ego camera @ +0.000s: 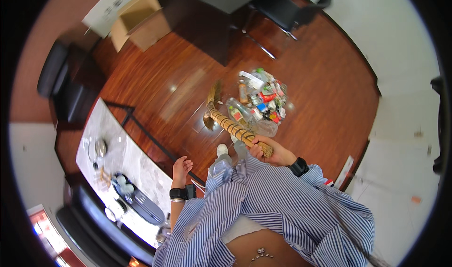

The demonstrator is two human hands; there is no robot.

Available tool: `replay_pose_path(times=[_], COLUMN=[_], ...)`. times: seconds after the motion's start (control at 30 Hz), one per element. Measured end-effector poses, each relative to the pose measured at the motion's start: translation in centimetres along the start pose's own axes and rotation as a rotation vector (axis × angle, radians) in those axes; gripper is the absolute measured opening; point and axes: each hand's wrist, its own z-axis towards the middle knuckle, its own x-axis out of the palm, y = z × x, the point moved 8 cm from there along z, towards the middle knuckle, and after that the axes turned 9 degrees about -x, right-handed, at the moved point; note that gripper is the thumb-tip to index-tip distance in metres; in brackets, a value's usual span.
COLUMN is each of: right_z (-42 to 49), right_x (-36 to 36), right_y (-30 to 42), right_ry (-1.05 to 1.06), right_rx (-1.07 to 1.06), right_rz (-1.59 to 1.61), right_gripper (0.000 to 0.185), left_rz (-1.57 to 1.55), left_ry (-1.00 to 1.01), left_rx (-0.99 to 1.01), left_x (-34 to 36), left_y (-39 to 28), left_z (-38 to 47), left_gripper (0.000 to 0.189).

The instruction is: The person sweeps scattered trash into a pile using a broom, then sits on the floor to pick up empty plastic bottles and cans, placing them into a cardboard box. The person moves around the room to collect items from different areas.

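Note:
My right hand (270, 151) grips the bound straw handle of a hand broom (231, 124) near its end. The broom slants away to the upper left, and its bristles (214, 92) are down at the wooden floor, left of a heap of litter (263, 95). Plastic bottles, wrappers, a white tray and a clear plastic container make up the heap. One bottle with a green cap (236, 114) lies along its near left side, close to the broom. Held out beside the marble-topped table, my left hand (182, 167) has nothing in it, its fingers loosely curled and apart.
The marble-topped table (141, 161) on black metal legs stands at left, bearing a dark tea tray (146, 207) and cups. An open cardboard box (150, 28) sits at the upper left. Black chairs (275, 9) and a dark desk (201, 30) stand beyond; a white wall bounds the right.

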Motion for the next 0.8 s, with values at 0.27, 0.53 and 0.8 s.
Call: replay_pose_path(times=[0.27,0.53,0.8], right_z=[-8.3,-15.0,-24.1], right_x=[-5.9,-12.8,-20.4], right_y=[-4.6,-8.6,-7.0], right_ry=[0.082,0.263,0.300], right_rx=[-0.338,-0.674,-1.025], right_rz=[0.234,0.655,0.889], right_gripper=[0.020,0.015,0.012], left_rz=[0.466,0.930,1.132], left_ry=[0.226,0.476,0.654], left_rx=[-0.142,-0.270,-0.259], left_x=[9.3,25.1,36.9], left_y=[-2.2,4.7,13.3], left_z=[5.1,6.6,3.4], left_gripper=[0.022,0.020,0.023])
